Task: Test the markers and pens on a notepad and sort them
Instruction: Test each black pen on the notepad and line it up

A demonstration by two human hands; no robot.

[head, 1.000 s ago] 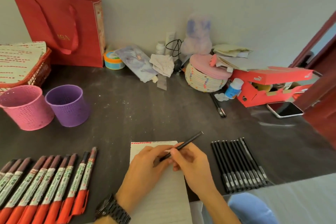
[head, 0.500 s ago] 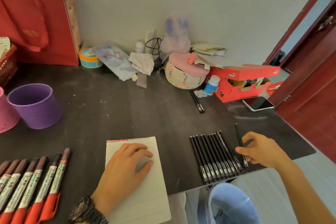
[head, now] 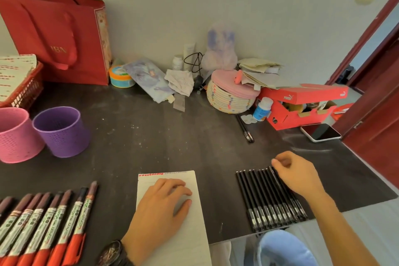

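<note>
A white lined notepad [head: 194,233] lies near the front edge of the dark table, and my left hand [head: 159,209] rests flat on it, fingers apart, holding nothing. To the right, several black pens [head: 259,201] lie side by side in a row. My right hand [head: 300,175] hovers over the right end of that row, its fingertips pinched on the far tip of the rightmost black pen, which lies against the others. Several red-capped markers [head: 49,227] form a row at the front left. A pink cup [head: 15,136] and a purple cup [head: 62,134] stand at the left.
One loose black pen [head: 245,128] lies mid-table, near a woven basket [head: 231,97] with a pink lid. A red shoebox [head: 302,103] and a phone [head: 321,133] sit at the right. At the back left stand a red bag [head: 58,34] and a red basket [head: 23,90].
My right hand took the black pen off the notepad, laid it at the right end of the pen row and now sits over that end. The left hand flattened on the notepad.
</note>
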